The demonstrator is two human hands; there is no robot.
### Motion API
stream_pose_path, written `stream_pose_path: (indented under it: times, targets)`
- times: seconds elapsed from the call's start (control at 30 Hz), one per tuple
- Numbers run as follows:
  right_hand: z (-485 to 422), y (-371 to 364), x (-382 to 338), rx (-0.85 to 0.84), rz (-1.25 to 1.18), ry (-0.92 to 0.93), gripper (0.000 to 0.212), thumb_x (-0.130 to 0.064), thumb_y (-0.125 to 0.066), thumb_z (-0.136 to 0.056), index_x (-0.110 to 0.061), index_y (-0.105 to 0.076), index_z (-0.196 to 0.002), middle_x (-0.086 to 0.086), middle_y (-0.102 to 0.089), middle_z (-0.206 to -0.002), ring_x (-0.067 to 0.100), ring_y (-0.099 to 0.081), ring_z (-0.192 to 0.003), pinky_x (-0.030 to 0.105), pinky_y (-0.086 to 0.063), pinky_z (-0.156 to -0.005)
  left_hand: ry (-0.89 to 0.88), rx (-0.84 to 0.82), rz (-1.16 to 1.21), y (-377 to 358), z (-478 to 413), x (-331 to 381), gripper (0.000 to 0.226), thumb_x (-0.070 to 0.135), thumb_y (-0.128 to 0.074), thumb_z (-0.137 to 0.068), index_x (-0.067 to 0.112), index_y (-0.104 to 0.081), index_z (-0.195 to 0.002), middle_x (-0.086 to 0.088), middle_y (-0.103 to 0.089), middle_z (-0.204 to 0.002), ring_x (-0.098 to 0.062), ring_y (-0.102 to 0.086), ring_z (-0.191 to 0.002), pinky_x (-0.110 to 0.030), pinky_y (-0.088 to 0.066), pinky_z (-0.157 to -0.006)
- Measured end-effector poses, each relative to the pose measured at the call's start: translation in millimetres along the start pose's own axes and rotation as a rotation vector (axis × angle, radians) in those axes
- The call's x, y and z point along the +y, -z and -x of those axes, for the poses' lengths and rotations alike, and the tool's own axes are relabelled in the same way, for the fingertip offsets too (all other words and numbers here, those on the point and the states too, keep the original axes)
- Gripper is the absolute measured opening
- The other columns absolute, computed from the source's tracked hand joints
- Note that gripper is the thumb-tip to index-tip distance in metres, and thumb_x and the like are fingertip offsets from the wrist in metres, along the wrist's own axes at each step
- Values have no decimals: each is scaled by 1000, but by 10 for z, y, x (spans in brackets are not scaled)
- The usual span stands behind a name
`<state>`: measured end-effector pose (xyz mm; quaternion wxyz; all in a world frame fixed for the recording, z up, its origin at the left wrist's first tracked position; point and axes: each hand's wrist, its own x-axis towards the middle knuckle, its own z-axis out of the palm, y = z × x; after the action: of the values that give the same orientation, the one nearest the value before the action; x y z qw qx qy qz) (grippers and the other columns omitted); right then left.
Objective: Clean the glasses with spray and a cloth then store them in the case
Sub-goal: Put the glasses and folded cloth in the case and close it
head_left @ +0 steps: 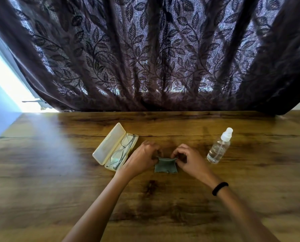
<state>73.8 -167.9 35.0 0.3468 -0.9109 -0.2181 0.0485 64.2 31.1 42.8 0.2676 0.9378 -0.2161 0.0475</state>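
A small grey-green cloth [165, 165] hangs folded just above the wooden table [58, 172], pinched at its upper corners by both hands. My left hand [142, 157] grips the left corner and my right hand [189, 158] grips the right corner. Left of them a cream glasses case [107, 145] lies open, its lid tipped back to the left. Thin metal-framed glasses [122, 151] lie folded inside the case's tray. A clear spray bottle [219, 146] with a white cap stands upright to the right of my right hand.
A dark leaf-patterned curtain [154, 58] hangs along the table's far edge. Bright window light enters at the far left. A black band [219, 188] circles my right wrist.
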Motion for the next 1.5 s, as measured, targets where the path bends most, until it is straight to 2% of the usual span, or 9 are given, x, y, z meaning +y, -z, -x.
stream_pose_path:
  times: [0.17,0.3,0.4,0.5,0.73,1.07,1.2,1.3,1.5]
  targets:
    - [153,-5,36,-109,80,-21,30,-5,-57,-84,-34,-61,-80,-24,-47,-93,-4,-45,-96,17,-39,-82,-11,-221,23,49,106,-23,22,4,-59,-83,22,-69,-91,16,-49,-97,2,-46,-90,-4,-35,-77]
    - [78,28,27,6,62,-68,24,-8,-55,-87,-31,-60,-86,-17,-51,-95,0,-51,-89,10,-38,-68,53,-148,40,100,69,-8,17,5,-61,-84,19,-68,-91,3,-63,-99,-9,-56,-84,-19,-46,-71]
    - [11,-9,22,22,133,-87,14,-22,-56,-90,-28,-59,-102,-18,-46,-93,-2,-46,-80,9,-31,-55,131,-69,35,71,6,-1,12,15,-60,-87,18,-63,-98,2,-65,-97,-5,-53,-76,-10,-37,-61]
    - [-31,-69,21,-42,135,-122,24,-29,-61,-87,-22,-58,-109,-13,-46,-95,5,-49,-89,14,-36,-65,203,-133,6,-14,-33,-14,22,29,-64,-85,19,-60,-104,3,-64,-99,-7,-54,-78,-16,-40,-63]
    - [-57,-45,-11,-132,139,-142,17,-23,-70,-78,-27,-54,-76,-8,-50,-91,10,-50,-87,23,-41,-71,248,-174,0,-70,20,-10,15,30,-71,-78,22,-63,-88,4,-63,-98,-10,-58,-86,-27,-52,-74]
    - [-489,-85,-606,-71,-719,-178,11,-10,-62,-85,-19,-59,-91,1,-64,-87,9,-63,-81,16,-50,-57,525,213,496,372,435,-140,13,15,-67,-83,21,-55,-85,2,-66,-79,-11,-65,-67,-16,-50,-53]
    - [-772,-270,-872,-102,-672,-123,16,-7,-67,-81,-14,-58,-93,8,-65,-90,12,-61,-78,14,-48,-52,698,458,647,473,624,-293,18,13,-68,-82,19,-51,-85,-2,-68,-77,-5,-66,-55,-18,-51,-46]
    - [-938,-425,-1016,-67,-568,-71,17,-5,-71,-77,-4,-62,-92,10,-65,-86,14,-60,-79,23,-51,-65,736,570,500,503,697,-395,17,10,-69,-81,17,-54,-80,-3,-69,-75,-8,-66,-51,-20,-51,-44]
    - [-1138,-599,-1114,-34,-289,58,11,-5,-74,-73,-4,-69,-83,12,-71,-85,14,-61,-72,25,-51,-62,723,562,185,481,678,-423,9,12,-68,-81,19,-66,-76,-1,-69,-68,4,-58,-40,-9,-40,-37]
